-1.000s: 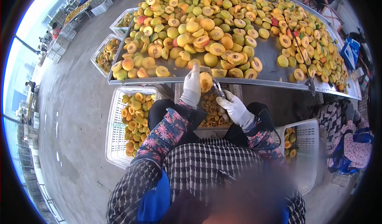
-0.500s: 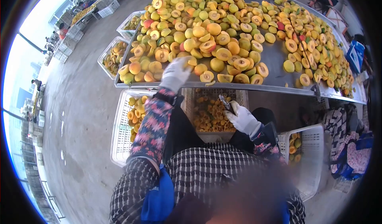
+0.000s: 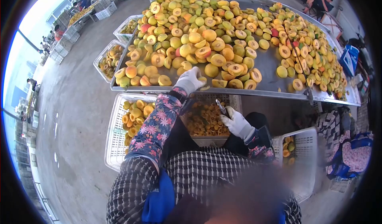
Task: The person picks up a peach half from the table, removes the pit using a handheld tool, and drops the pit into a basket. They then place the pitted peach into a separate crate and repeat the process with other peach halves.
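Fingers of left hand (image 3: 190,80) curl over a peach (image 3: 201,80); right hand (image 3: 235,121) grips a pitting tool (image 3: 220,105).

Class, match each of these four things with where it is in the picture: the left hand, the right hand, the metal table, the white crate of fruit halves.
Things:
1. left hand
2. right hand
3. metal table
4. white crate

Places:
A. on the floor, below the table's near left edge
B. on peach halves at the table's near edge
C. over the bin of pits, holding a small metal tool
D. under the heap of peaches

Pairs: 1-B, 2-C, 3-D, 4-A
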Tool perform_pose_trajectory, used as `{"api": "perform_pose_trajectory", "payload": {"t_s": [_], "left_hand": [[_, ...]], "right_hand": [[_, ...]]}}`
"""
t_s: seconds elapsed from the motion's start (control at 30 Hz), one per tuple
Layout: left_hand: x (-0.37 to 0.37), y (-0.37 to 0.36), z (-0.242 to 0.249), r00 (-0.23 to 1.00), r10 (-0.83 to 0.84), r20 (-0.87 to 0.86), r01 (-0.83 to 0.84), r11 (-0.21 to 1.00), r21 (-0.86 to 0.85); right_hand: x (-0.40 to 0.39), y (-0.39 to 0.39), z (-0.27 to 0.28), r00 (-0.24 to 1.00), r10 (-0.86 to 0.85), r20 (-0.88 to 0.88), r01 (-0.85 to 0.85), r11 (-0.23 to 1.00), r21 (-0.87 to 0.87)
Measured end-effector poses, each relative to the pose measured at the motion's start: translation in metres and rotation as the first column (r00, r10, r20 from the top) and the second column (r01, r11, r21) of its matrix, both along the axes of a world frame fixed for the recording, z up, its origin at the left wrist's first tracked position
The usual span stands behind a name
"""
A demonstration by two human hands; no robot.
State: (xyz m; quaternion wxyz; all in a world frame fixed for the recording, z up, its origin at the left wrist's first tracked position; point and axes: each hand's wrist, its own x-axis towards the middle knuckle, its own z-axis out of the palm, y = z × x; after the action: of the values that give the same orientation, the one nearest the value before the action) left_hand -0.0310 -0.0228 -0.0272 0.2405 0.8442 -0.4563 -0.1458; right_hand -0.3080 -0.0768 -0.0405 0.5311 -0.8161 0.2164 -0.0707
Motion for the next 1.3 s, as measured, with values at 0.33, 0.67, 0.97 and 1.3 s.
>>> {"api": "perform_pose_trajectory", "payload": {"t_s": [0.33,0.67,0.97,1.3], "left_hand": [[-0.064,0.027,0.041,-0.228,-0.523,-0.821,-0.778,0.605,-0.169],[-0.103,0.028,0.051,-0.009,-0.534,-0.845,-0.820,0.487,-0.299],[-0.108,0.040,0.046,0.158,-0.362,-0.919,-0.741,0.572,-0.352],[-0.088,0.046,0.042,0.359,-0.197,-0.912,-0.444,0.824,-0.352]], "right_hand": [[0.045,0.010,0.048,0.956,-0.016,0.294,0.096,0.961,-0.259],[0.059,0.029,0.056,0.992,-0.058,0.113,0.117,0.771,-0.626],[0.048,0.032,0.045,0.996,0.000,-0.093,-0.062,0.753,-0.655],[0.038,0.017,0.047,0.984,0.178,0.005,-0.162,0.906,-0.390]]}}
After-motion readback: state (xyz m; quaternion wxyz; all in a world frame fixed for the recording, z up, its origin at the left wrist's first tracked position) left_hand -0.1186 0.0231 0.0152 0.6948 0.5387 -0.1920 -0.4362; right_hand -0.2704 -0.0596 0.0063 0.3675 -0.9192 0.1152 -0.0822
